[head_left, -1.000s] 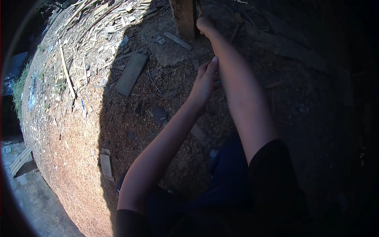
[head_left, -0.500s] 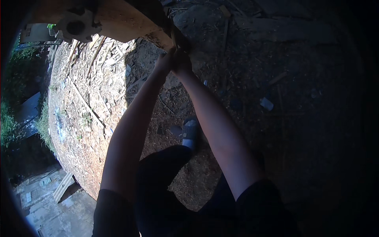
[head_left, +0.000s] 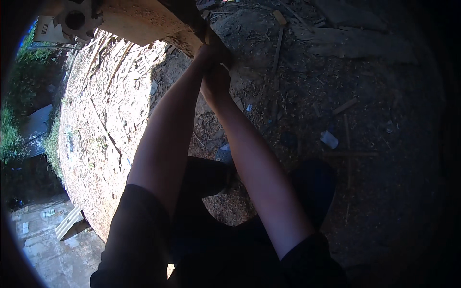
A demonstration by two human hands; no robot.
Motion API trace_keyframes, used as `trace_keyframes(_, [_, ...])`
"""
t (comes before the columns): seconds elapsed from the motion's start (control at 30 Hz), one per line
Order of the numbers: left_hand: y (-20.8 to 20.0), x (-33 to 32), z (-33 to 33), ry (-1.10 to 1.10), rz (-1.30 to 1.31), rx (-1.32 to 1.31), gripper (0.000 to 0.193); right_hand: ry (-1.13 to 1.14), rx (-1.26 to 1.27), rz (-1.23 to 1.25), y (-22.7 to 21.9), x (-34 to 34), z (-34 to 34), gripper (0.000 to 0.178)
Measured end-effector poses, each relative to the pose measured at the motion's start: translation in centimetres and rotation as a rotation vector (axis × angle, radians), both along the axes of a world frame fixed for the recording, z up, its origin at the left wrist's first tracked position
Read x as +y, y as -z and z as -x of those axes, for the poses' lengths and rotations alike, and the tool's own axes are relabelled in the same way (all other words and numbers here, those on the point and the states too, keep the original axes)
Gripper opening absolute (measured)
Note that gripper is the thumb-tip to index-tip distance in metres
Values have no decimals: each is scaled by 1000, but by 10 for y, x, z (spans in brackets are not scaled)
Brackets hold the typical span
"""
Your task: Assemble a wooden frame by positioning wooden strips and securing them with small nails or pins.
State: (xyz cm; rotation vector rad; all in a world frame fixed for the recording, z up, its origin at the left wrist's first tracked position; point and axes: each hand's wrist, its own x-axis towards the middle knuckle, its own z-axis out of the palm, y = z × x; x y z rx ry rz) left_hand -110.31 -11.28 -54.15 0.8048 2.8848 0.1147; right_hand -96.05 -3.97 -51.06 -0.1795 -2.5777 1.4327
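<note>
Both my arms reach up to the top middle. My left hand (head_left: 207,54) is closed at the edge of a large tan block (head_left: 144,24) that looks like worn wood. A narrow pale strip (head_left: 208,34) rises from its grip; its kind is unclear. Close below and touching it, my right hand (head_left: 217,80) is also closed. What lies inside the right fingers is hidden in shadow. At the upper left, a dark toothed disc (head_left: 75,19) with a round hole sits against the block.
Wood scraps (head_left: 108,127) litter the sunlit ground at left. On the shaded ground lie a thin plank (head_left: 278,50), a pale flat scrap (head_left: 329,139) and crossed sticks (head_left: 349,153). My dark-clad knee (head_left: 314,185) is at right. Green bushes (head_left: 9,129) and a concrete slab (head_left: 53,240) edge the left.
My left hand has shifted up above my right, which sits slightly lower. The view has moved a little, and my right knee now shows bent at right.
</note>
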Motion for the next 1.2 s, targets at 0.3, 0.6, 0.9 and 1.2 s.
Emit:
trace_keyframes(0.3, [-11,70,-147,-718,-439,-318,59,134,-176,-95,48,18,-103,45])
trace_keyframes(0.6, [-98,124,-89,-478,-987,-289,54,-198,-266,345,-27,118,-52,33])
trace_keyframes(0.9, [-176,158,-125,-81,-1055,-251,51,-281,-203,-106,-68,185,-30,57])
trace_keyframes(1.2, [-244,173,-127,114,-1240,-102,44,-252,-113,-499,-141,224,-1,67])
